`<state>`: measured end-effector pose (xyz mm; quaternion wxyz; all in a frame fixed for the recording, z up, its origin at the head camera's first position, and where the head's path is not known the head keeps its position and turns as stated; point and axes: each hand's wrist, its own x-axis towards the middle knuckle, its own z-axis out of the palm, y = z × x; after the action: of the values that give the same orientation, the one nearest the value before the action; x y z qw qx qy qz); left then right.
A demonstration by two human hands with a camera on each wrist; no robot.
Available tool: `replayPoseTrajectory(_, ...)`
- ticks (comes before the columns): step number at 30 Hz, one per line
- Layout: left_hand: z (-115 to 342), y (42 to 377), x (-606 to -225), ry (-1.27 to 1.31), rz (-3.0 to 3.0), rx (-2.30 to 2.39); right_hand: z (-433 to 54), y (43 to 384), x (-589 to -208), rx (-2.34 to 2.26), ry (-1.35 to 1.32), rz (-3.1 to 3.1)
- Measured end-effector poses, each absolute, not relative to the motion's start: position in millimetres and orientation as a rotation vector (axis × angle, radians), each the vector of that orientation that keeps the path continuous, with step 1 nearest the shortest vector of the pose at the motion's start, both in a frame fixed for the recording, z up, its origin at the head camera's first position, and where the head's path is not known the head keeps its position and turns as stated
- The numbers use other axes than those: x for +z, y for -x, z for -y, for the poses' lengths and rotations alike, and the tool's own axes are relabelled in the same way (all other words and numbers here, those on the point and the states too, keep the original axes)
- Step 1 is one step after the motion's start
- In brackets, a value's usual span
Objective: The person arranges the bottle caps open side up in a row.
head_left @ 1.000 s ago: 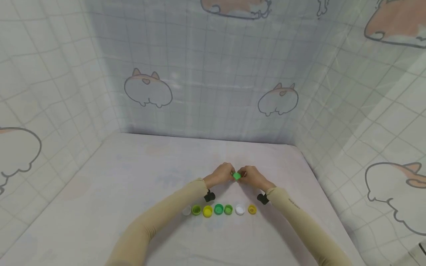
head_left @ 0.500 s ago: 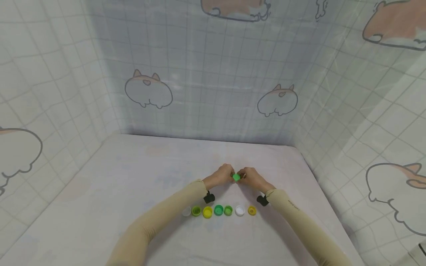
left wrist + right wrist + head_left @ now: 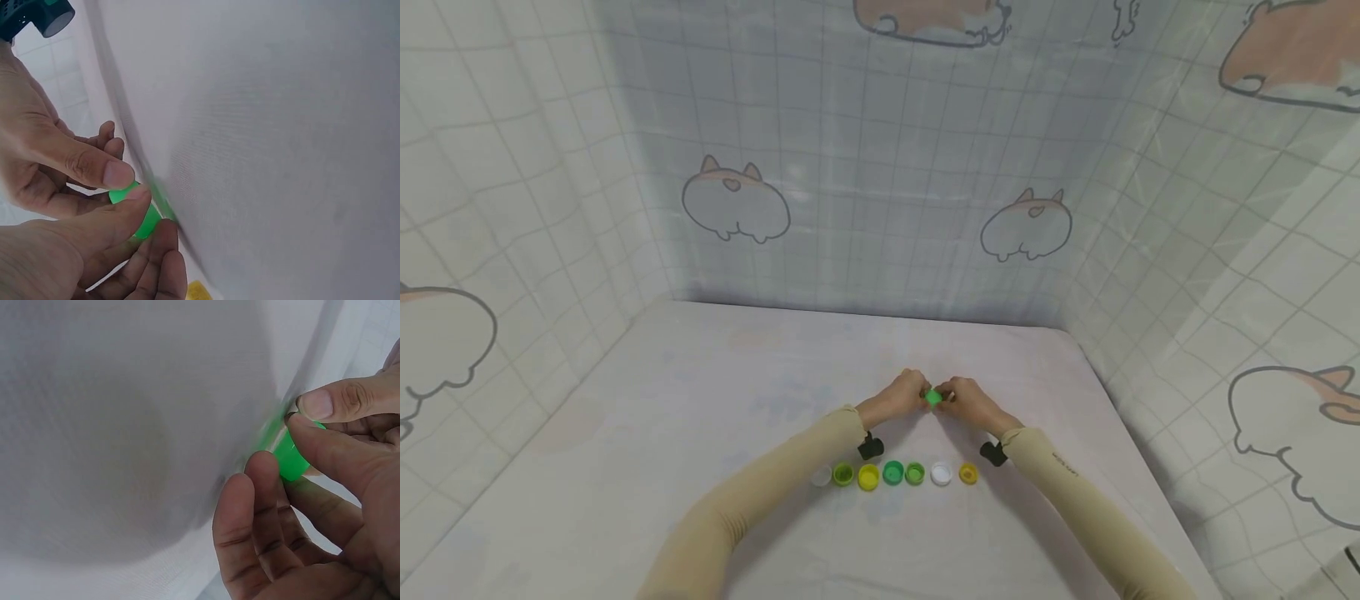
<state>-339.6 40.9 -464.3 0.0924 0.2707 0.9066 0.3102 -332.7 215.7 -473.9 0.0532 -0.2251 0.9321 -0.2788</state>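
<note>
Between both hands, raised a little over the white cloth, is a small bright green plastic cap (image 3: pixel 933 397). My left hand (image 3: pixel 906 392) pinches it from the left with thumb and fingers. From the other side my right hand (image 3: pixel 972 403) pinches the same cap. Close up in the left wrist view, the green cap (image 3: pixel 149 224) lies between the two thumbs and the fingers, its sides partly covered. In the right wrist view its smooth curved wall (image 3: pixel 291 461) shows, while fingertips hide the rest. Several fingers of the right hand (image 3: pixel 300 550) curve below the cap.
Nearer the body a row of caps lies on the cloth: a clear one (image 3: pixel 821 476), an olive one (image 3: pixel 843 474), a yellow one (image 3: pixel 868 477), green ones, a white one (image 3: pixel 941 473) and an orange-yellow one (image 3: pixel 968 473). Grid-patterned curtains (image 3: pixel 865 250) enclose the table.
Both hands stay nearly in place, gripping the green cap. Its outline between the fingers has altered slightly, as if turned a little. The row of caps has not moved.
</note>
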Motion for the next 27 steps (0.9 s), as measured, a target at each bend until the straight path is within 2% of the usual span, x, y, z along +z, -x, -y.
replayPoseTrajectory(27,-27.0,341.4,-455.9,-0.833,-2.691,0.937,-209.7,331.3,-467.1,-0.914,0.689,-2.828)
